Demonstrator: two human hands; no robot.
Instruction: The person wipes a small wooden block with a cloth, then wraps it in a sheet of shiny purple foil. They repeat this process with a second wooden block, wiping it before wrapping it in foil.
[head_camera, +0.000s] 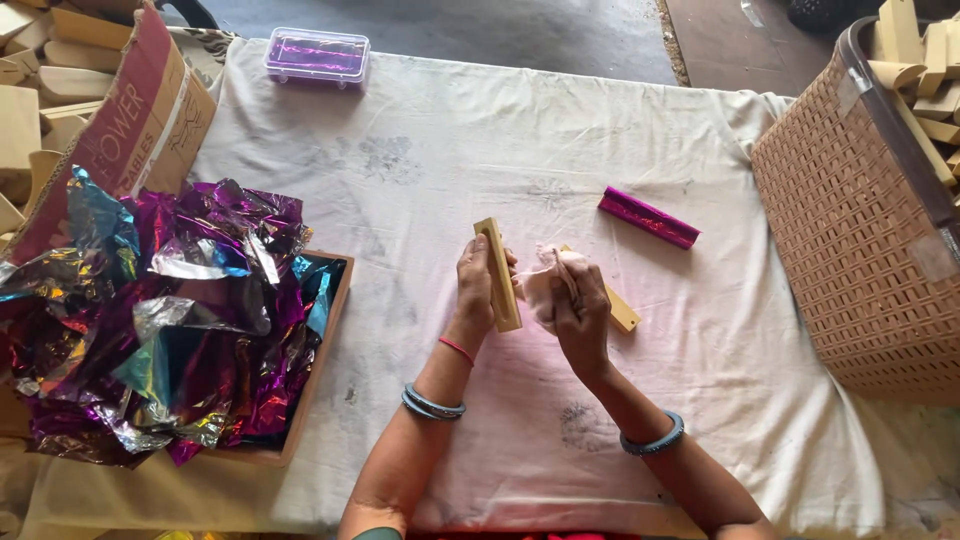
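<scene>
The left hand (477, 285) is closed around a pale wooden block (498, 274), holding it upright and slightly tilted above the middle of the cloth-covered surface (440, 150). The right hand (580, 305) is bunched around a pinkish rag (545, 280), pinching it between thumb and fingers just beside the block's long face; whether the rag touches the wood cannot be told. Under the right hand a second wooden block (622, 312) lies on the surface, partly hidden by the fingers. A little further off to the right lies a block wrapped in shiny magenta foil (649, 217). At the left edge a shallow wooden tray (322, 340) holds a heap of crumpled foil sheets (170, 310) in purple, silver and blue. A clear plastic box (317, 54) with purple contents sits at the far edge, and a woven basket (860, 230) of plain blocks stands at the right
</scene>
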